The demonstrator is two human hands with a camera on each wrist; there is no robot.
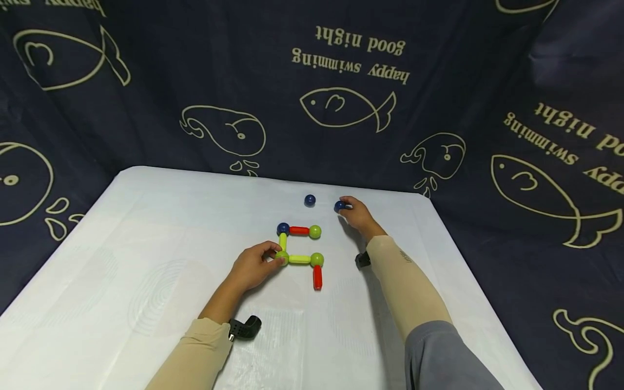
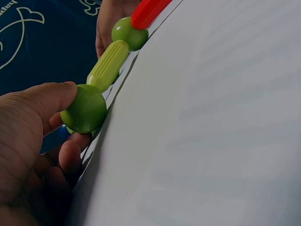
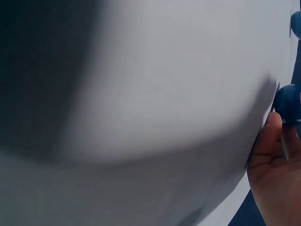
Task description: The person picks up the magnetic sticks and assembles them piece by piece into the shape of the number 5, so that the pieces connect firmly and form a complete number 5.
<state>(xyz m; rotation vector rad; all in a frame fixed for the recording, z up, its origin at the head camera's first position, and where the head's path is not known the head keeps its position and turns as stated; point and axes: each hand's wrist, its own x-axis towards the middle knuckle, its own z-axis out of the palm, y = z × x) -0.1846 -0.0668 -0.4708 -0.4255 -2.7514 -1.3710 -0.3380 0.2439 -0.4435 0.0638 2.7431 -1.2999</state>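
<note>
A flat frame of magnetic balls and rods lies on the white table. My left hand (image 1: 255,266) pinches its lower-left green ball (image 2: 84,109) between thumb and fingers. From that ball a yellow-green rod (image 1: 299,259) runs to a second green ball (image 1: 317,259), which bears a red rod (image 1: 318,278). Another yellow-green rod (image 1: 283,242) leads up to a dark blue ball (image 1: 283,229). A red rod (image 1: 299,231) joins it to a green ball (image 1: 314,232). Toward the far edge, my right hand (image 1: 358,215) grips a separate blue ball (image 1: 339,206), partly covered by fingers.
One more loose blue ball (image 1: 310,200) sits near the far edge, left of my right hand. The white table (image 1: 122,244) ends against a dark curtain (image 1: 273,70) printed with fish and lettering. Each wrist carries a black camera mount.
</note>
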